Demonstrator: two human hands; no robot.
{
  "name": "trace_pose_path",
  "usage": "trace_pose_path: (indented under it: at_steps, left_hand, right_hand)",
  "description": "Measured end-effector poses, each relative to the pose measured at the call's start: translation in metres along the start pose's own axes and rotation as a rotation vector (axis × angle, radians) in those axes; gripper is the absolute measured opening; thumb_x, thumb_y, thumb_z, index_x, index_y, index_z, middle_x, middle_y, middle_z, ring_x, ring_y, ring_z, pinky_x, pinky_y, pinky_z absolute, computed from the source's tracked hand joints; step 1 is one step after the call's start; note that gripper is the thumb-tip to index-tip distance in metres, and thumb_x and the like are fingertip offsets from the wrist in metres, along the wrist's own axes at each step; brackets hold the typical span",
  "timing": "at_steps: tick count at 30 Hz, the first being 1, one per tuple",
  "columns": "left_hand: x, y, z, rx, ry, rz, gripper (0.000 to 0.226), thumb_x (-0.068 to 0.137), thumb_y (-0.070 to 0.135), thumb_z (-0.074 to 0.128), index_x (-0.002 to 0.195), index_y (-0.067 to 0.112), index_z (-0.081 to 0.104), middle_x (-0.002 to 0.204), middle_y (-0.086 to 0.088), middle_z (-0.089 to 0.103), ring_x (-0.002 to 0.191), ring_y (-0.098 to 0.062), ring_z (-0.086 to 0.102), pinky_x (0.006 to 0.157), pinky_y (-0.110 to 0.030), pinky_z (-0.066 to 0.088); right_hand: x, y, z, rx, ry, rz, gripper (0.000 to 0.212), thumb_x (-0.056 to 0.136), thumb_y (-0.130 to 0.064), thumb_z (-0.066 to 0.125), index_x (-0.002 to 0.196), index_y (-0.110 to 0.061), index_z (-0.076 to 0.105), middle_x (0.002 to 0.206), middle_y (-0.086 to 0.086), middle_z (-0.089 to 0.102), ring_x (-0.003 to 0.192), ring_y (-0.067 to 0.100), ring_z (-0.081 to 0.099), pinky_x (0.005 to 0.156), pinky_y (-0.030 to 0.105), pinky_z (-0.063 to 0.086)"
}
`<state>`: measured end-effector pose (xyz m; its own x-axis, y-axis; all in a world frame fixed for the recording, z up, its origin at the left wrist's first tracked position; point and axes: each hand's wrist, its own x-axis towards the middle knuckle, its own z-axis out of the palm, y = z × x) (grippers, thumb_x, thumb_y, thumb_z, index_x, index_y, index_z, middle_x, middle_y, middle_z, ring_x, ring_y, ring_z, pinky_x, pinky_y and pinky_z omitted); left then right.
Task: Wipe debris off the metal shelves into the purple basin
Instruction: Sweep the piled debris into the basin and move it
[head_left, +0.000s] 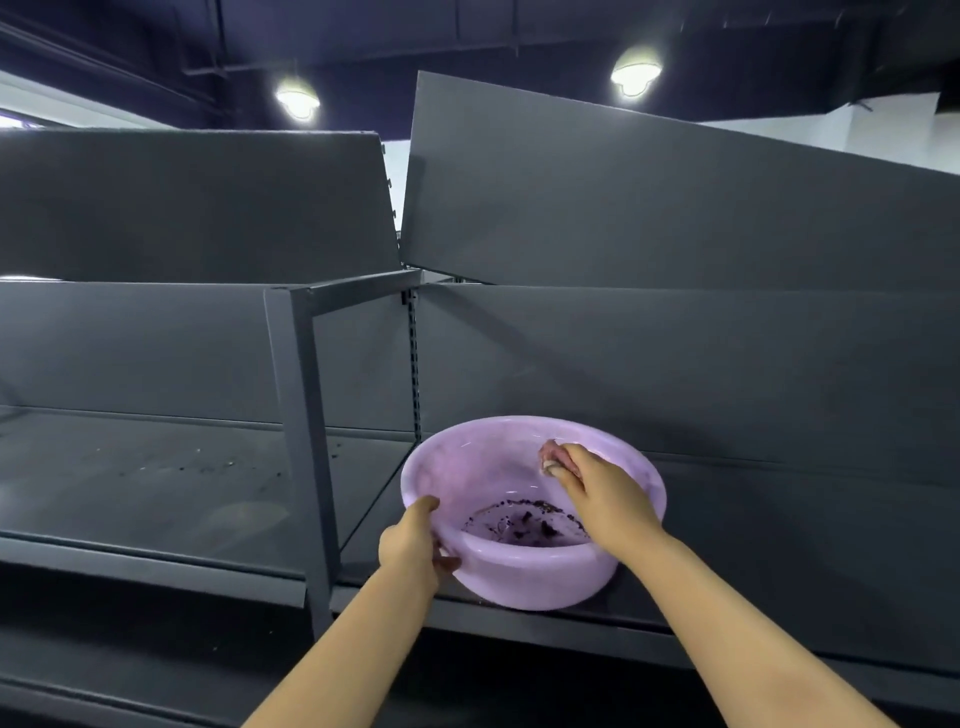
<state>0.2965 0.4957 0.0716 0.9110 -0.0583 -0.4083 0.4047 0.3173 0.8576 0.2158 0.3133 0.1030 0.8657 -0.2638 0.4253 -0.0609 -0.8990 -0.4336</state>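
Observation:
The purple basin (483, 467) sits at the front of the right-hand grey metal shelf (779, 545), tilted a little toward me. Dark crumbs of debris (524, 522) lie in its bottom. My left hand (413, 543) grips the basin's near-left rim, thumb over the edge. My right hand (597, 486) hovers over the basin's right side and holds a small pinkish cloth (551, 457) bunched in its fingers. More specks of debris (208, 465) are scattered on the left-hand shelf (130, 499).
A grey upright post (306, 441) and a bracket divide the two shelf bays, just left of the basin. Grey back panels (675, 364) rise behind the shelves. A loose panel (649, 197) leans above at the right.

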Motion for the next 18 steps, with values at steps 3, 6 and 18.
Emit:
trace_pose_path:
  at_steps: [3,6,18]
  left_hand:
    - [0.009,0.003,0.005,0.017,-0.032,-0.006,0.017,0.087,0.016,0.061,0.089,0.000,0.055,0.083,-0.016,0.052,0.062,-0.031,0.048,0.051,-0.037,0.044]
    - [0.013,0.005,0.002,0.077,-0.086,0.003,0.029,0.089,0.022,0.060,0.105,-0.002,0.057,0.093,-0.018,0.057,0.065,-0.033,0.052,0.055,-0.037,0.046]
    - [-0.022,0.036,-0.137,0.918,-0.307,0.593,0.024,0.092,0.026,0.046,0.074,0.010,0.043,0.068,-0.002,0.042,0.061,-0.016,0.036,0.054,-0.027,0.029]
  right_hand:
    - [0.003,-0.002,0.003,0.014,0.002,0.021,0.027,0.102,-0.034,0.034,0.121,-0.028,0.053,0.108,-0.027,0.056,0.094,0.001,0.054,0.072,0.010,0.035]
    - [0.002,-0.009,0.001,0.010,0.016,0.055,0.029,0.102,-0.034,0.033,0.124,-0.027,0.051,0.108,-0.025,0.055,0.085,0.000,0.051,0.066,0.008,0.033]
    - [-0.052,-0.151,0.042,0.213,0.390,0.060,0.038,0.100,-0.032,0.037,0.135,-0.021,0.048,0.126,-0.009,0.058,0.119,0.015,0.053,0.096,0.025,0.040]
